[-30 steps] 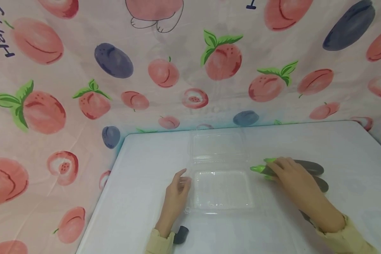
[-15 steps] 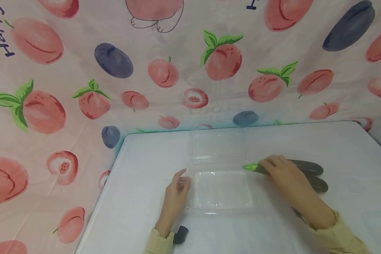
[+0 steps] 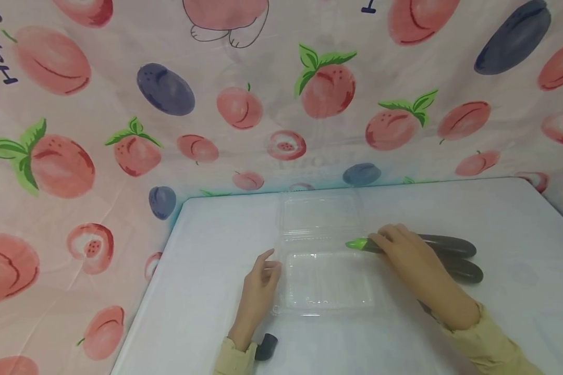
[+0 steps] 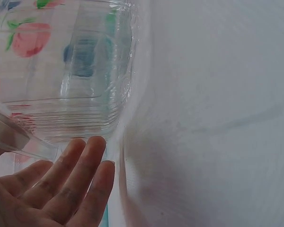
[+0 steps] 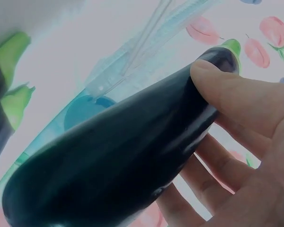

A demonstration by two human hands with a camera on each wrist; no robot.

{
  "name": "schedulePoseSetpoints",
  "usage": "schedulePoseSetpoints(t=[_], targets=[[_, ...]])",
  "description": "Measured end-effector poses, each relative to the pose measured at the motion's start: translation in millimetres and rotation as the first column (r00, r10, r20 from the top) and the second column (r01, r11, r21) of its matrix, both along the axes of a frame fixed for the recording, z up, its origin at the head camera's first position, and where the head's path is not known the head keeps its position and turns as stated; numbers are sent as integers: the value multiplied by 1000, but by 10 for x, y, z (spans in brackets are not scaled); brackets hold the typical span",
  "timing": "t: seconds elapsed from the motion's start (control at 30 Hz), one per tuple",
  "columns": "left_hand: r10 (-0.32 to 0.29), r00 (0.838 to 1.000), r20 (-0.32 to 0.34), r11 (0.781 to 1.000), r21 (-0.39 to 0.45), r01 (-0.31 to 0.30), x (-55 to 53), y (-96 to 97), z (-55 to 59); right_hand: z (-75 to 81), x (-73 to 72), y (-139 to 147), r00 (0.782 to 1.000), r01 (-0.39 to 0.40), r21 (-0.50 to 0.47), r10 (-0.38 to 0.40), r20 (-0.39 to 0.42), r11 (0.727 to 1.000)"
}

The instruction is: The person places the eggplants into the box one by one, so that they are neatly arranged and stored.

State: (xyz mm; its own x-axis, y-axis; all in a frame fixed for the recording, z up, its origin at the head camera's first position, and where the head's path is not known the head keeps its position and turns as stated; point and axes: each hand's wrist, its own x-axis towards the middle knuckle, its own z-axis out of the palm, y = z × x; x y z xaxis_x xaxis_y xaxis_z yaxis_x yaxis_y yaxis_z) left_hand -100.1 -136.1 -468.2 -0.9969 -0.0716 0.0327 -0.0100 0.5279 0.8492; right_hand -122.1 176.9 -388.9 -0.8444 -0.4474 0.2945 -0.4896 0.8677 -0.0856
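Note:
My right hand (image 3: 408,263) grips a dark purple eggplant (image 5: 109,142) near its green-capped end, thumb on one side and fingers beneath. In the head view most of it is hidden by the hand; its green tip overlaps the right part of a clear plastic container (image 3: 328,281). That hinged container lies open, its lid (image 3: 321,214) folded toward the back. At its left edge, my left hand (image 3: 257,291) holds the rim between thumb and fingers; the thumb shows through the plastic in the left wrist view. Two more eggplants (image 3: 450,246) (image 3: 466,271) lie behind the right hand.
A white-covered table (image 3: 216,234) carries everything. Behind it and on the left hangs a pink curtain (image 3: 262,67) printed with peaches and dark blue fruit. Dark wrist devices (image 3: 266,347) show by the sleeves.
My right hand has carried the eggplant leftward, away from the other two and toward the container. The left hand has stayed at the container's edge.

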Motion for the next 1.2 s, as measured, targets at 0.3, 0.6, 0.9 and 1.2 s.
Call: schedulePoseSetpoints(t=[0.3, 0.6, 0.9, 1.2], targets=[[-6, 1000, -4, 1000, 2, 6, 3, 4, 7, 33, -45, -111, 998, -53, -16, 52, -41, 998], [-6, 1000, -8, 1000, 3, 6, 2, 9, 14, 35, -71, -213, 998, -52, -18, 51, -23, 998], [-1, 1000, -5, 1000, -3, 1, 6, 9, 19, 39, -99, -295, 998, -61, -4, 61, 7, 998], [-2, 1000, -7, 1000, -5, 2, 14, 13, 28, 30, -147, -385, 995, -97, -8, 97, -9, 995]])
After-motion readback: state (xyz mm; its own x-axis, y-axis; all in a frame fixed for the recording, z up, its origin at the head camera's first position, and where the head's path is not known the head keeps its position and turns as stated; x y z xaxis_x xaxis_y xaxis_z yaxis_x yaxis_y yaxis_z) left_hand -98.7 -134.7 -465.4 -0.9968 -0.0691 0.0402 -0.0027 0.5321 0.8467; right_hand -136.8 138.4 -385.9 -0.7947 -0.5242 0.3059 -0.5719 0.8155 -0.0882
